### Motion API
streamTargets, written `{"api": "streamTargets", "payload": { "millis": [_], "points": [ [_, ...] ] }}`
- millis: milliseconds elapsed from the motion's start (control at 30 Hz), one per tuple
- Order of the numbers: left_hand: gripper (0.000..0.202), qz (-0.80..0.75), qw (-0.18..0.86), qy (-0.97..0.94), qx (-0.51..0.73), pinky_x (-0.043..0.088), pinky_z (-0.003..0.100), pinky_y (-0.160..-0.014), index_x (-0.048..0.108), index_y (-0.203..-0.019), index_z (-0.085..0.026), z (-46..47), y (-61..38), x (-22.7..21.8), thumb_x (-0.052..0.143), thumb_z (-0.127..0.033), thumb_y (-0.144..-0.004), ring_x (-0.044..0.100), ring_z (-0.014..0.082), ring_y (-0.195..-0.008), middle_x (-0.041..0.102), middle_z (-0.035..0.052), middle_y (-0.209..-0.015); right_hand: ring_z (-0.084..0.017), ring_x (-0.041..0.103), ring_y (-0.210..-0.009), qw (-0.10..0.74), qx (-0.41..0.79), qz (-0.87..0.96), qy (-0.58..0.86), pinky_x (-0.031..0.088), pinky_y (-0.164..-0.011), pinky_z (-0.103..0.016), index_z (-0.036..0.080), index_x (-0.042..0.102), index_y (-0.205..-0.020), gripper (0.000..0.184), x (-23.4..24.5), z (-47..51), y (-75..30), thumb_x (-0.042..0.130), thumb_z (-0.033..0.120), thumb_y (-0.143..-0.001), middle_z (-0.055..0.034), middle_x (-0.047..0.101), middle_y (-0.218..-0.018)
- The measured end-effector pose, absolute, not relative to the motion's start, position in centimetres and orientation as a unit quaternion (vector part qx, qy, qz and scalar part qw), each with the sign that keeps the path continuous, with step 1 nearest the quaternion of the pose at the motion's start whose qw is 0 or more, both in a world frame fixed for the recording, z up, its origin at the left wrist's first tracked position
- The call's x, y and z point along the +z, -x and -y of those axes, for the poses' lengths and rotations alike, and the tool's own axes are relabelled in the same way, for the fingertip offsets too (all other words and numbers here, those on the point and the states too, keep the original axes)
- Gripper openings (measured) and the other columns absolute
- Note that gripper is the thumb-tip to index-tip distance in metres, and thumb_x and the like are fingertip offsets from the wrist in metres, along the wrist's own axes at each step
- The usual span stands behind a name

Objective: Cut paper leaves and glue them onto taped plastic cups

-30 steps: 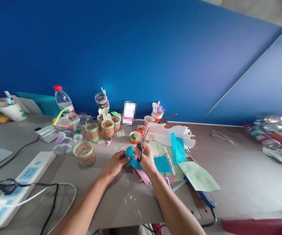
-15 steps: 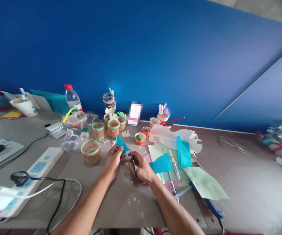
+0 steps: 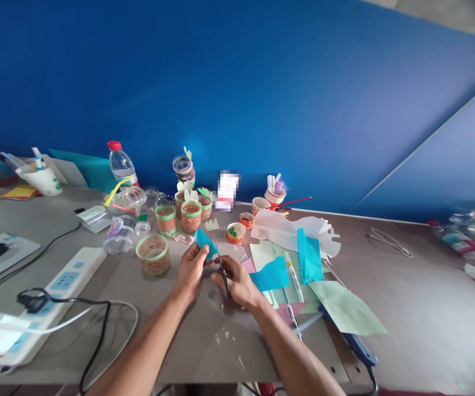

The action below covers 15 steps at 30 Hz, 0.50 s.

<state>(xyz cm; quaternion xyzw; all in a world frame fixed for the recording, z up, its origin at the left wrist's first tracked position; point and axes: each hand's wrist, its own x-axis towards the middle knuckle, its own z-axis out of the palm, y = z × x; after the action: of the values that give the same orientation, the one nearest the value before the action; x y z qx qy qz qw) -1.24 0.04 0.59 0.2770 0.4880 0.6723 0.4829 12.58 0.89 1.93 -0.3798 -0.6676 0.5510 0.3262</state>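
Pinched in my left hand (image 3: 192, 268) is a small piece of blue paper (image 3: 205, 242), held up above the middle of the table. My right hand (image 3: 237, 280) grips a pair of scissors (image 3: 224, 278) with dark handles, the blades pointing up and away beside the paper's right edge. Whether the blades touch the paper is hard to make out. Left of my hands stands a brown-painted cup with a green rim (image 3: 153, 256). Behind it are several similar small pots (image 3: 191, 216), some with pale paper leaves. Tiny paper scraps (image 3: 228, 335) lie between my forearms.
A white power strip (image 3: 61, 297) with black and white cables lies at left. Clear plastic pieces and a red-capped bottle (image 3: 121, 165) stand behind it. On the right are blue paper sheets (image 3: 271, 275), green paper (image 3: 347, 308), a marker (image 3: 294, 278) and a blue-handled tool (image 3: 359, 349).
The scissors have shifted slightly toward the blue paper, and their blades now sit closer to its edge. My left hand keeps nearly the same place.
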Motion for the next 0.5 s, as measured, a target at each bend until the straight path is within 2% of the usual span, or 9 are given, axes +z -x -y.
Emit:
{"api": "streamTargets", "payload": {
  "millis": [267,500],
  "points": [
    [0.028,-0.500,0.459,-0.320,0.661,0.042,0.024,-0.055,0.056,-0.069,-0.019,0.3,1.0,1.8,0.069,-0.044,-0.071,0.051,0.0116,-0.053,0.058,-0.0026,-0.060,-0.011,0.044,-0.061,0.319,0.519,0.687,0.395,0.038,-0.058,-0.025,0.018,0.064,-0.096,0.028,2.3,-0.6,-12.6,0.068,0.031,-0.072,0.0021,0.057,-0.071],
    [0.029,-0.519,0.447,-0.314,0.658,0.037,0.023,-0.050,0.054,-0.067,-0.020,0.1,1.0,1.6,0.072,-0.043,-0.066,0.049,0.0109,-0.049,0.053,-0.0052,-0.056,-0.012,0.046,-0.059,0.296,0.451,0.717,0.441,0.038,-0.058,-0.025,0.018,0.064,-0.097,0.029,2.3,-0.6,-12.6,0.069,0.028,-0.070,0.0022,0.057,-0.068]
  ]
}}
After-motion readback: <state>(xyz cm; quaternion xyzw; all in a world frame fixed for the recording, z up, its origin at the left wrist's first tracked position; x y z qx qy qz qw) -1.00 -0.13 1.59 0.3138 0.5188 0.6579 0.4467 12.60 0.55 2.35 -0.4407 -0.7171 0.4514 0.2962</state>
